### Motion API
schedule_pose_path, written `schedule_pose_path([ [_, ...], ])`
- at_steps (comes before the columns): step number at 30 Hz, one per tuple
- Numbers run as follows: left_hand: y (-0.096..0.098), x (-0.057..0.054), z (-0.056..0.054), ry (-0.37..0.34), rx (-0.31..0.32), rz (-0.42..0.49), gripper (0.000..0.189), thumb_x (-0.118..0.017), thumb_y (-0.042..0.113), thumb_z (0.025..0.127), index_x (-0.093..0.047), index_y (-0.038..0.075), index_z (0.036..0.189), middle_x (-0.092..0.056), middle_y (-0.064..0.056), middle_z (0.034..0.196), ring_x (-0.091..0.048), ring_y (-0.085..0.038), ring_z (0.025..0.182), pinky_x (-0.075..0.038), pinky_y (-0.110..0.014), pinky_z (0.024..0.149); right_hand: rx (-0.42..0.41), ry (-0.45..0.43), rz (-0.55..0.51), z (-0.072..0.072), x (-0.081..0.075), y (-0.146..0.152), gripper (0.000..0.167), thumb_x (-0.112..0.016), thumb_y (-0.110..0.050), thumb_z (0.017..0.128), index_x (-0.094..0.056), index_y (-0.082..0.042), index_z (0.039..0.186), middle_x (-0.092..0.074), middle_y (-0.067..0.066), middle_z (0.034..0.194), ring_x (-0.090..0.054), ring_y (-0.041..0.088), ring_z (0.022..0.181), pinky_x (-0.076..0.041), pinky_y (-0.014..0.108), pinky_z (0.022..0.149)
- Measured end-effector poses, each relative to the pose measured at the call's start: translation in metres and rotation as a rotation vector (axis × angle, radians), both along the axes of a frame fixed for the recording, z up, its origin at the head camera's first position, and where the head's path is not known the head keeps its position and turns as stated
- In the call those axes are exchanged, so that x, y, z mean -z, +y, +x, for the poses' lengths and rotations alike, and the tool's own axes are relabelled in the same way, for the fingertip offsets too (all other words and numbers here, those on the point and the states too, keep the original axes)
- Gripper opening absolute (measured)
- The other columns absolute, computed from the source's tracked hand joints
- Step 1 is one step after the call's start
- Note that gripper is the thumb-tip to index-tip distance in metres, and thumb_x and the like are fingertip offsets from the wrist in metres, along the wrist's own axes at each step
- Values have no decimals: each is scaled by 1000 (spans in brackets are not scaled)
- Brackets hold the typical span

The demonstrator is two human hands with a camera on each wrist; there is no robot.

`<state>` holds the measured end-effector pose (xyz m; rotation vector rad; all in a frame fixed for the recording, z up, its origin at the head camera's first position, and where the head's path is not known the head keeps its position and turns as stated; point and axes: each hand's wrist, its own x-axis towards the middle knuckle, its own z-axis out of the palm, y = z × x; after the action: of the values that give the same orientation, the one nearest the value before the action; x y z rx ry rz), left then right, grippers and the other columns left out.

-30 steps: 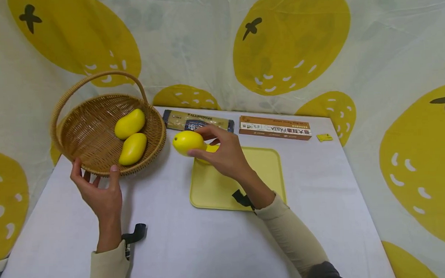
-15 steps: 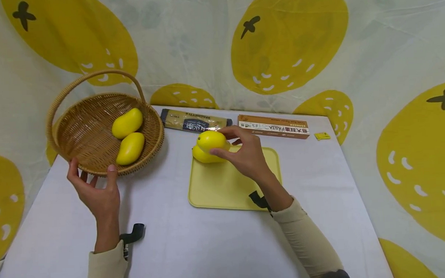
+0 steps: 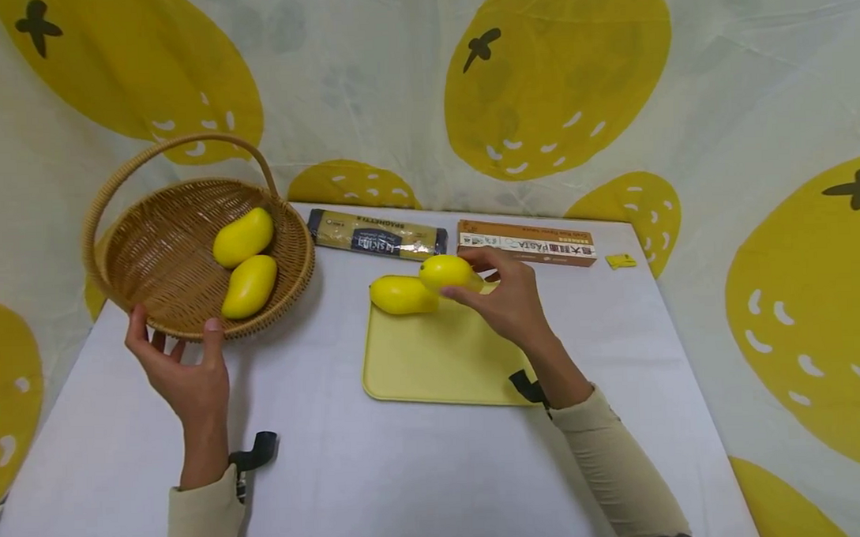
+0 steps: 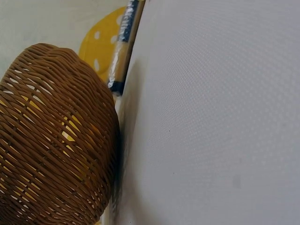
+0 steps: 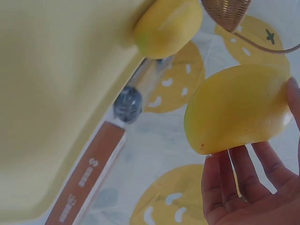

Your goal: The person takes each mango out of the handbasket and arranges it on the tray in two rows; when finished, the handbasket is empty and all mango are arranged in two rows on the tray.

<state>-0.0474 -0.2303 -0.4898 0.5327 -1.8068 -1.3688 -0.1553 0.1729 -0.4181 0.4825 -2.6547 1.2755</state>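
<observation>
My right hand [image 3: 505,297] holds a yellow mango [image 3: 447,274] between thumb and fingers, above the far part of a pale yellow tray [image 3: 440,363]. In the right wrist view the held mango [image 5: 239,110] shows large, with fingertips along its lower side. Another mango [image 3: 402,295] lies at the tray's far left corner. My left hand [image 3: 185,376] grips the near rim of a brown wicker basket [image 3: 166,246] with a tall hoop handle, which tilts toward me. Inside it, on the right, lie two mangoes [image 3: 244,238]. The left wrist view shows the basket's woven outside [image 4: 56,136].
Behind the tray, a spaghetti packet [image 3: 377,235] and a brown and white pasta box [image 3: 527,243] lie along the table's back edge. A small yellow sachet [image 3: 621,261] sits at the back right. A fruit-print curtain [image 3: 366,81] hangs behind the white-covered table [image 3: 323,462].
My right hand has moved right with its mango, from near the basket to over the tray, uncovering the mango at the tray's corner. The left hand keeps its grip on the basket.
</observation>
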Motion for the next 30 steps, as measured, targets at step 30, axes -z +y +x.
schedule_pose_path([
  [30,-3,5,-3,6,-8,5,78,-75,20,92,-36,16,160,-37,0,168,-42,-27,150,-40,-34,117,119,-274,363,-25,32,44,59,-87,-54,84,-73,-14,125,-76,9,119,-68,33,113,-53,50,93],
])
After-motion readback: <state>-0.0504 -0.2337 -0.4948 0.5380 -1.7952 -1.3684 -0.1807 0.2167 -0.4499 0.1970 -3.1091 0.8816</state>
